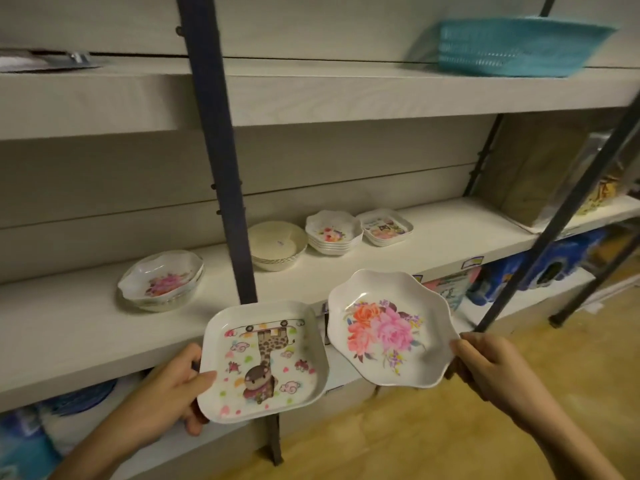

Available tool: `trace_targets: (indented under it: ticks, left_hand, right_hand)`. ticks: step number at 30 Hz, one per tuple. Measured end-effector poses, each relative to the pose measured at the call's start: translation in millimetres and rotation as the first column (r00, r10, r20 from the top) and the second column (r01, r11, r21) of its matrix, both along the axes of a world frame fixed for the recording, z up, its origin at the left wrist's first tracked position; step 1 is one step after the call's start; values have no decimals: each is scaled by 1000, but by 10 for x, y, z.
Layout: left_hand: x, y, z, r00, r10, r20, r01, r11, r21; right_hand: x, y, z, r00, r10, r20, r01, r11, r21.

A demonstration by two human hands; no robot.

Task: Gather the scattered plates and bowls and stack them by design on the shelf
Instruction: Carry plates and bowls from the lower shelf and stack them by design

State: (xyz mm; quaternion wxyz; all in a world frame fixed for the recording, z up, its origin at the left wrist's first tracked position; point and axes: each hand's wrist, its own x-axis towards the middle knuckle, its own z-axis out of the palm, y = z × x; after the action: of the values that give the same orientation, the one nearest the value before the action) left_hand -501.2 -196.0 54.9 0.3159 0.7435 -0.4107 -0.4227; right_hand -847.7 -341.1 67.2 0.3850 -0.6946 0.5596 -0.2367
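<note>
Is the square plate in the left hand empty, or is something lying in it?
Empty: the whole printed inside of the square plate shows, with nothing on it. The left hand grips its rim.

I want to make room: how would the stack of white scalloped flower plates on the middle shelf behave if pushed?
The stack of white scalloped flower plates looks neatly nested, so it would probably slide as one on the smooth pale shelf. The plates look thin and glossy: likely light and stiff. A high push might shift the top plates.
</note>
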Motion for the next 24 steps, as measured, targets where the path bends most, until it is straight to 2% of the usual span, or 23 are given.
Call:
trace_targets:
  ticks: [13, 16, 21, 24]
  left_hand:
    - [-566, -1360, -41, 991, 135, 13, -136, 991, 19]
    - [-597, -1580, -22, 983, 183, 13, -183, 982, 45]
    - [-763, -1770, 45, 943, 332, -13, -332, 941, -69]
    - [-844, -1888, 99, 907, 421, -27, -422, 905, -51]
  right_hand:
    - [-402, -1687, -21, 997, 71, 38, -71, 998, -1]
    - [-331, -2176, -42, 994, 110, 6, -109, 994, -14]
    - [-19, -2886, -136, 991, 134, -21, -134, 990, -30]
    - [249, -3193, -183, 976, 212, -38, -213, 977, -26]
